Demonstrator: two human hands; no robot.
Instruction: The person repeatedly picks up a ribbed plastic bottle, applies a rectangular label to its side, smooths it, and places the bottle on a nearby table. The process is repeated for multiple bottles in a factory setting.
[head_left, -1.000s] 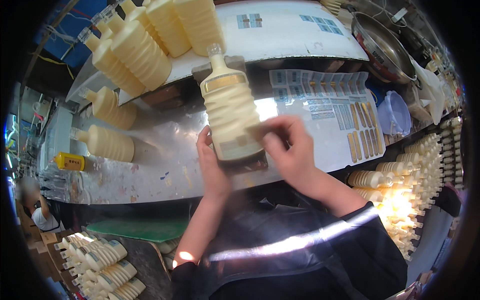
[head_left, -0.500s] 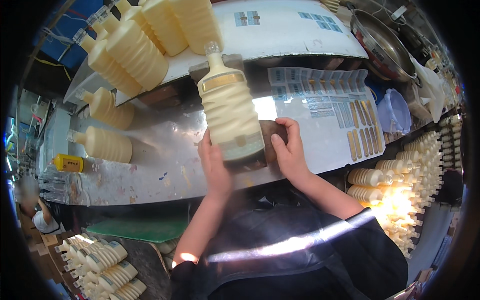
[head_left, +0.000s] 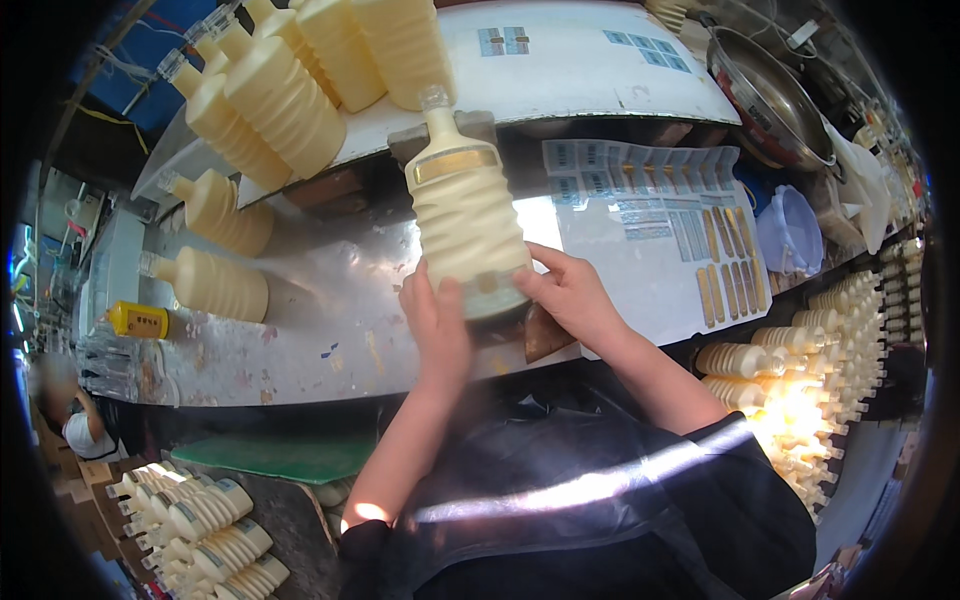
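Observation:
A cream, ripple-sided bottle [head_left: 462,215] with a clear neck, a gold band near its shoulder and a pale label near its base lies between my hands. Its neck points away from me and rests at a dark notched support [head_left: 480,125]. My left hand [head_left: 438,320] is closed on the lower left side, thumb on top. On the lower right my right hand [head_left: 572,295] grips the base edge, thumb over the label's end. Part of a brown block [head_left: 548,338] shows beneath my right hand. Undersides of the bottle and several fingertips are hidden.
Sheets of gold and blue labels [head_left: 685,245] lie right of the bottle. Several cream bottles [head_left: 285,100] stand on the raised white board; two more [head_left: 220,285] sit below it, near a yellow container [head_left: 138,320]. A lilac bucket [head_left: 790,235] and stacked bottles [head_left: 780,370] are at right.
My right hand has moved left from the brown block onto the bottle's lower right edge. My left hand keeps its hold on the bottle.

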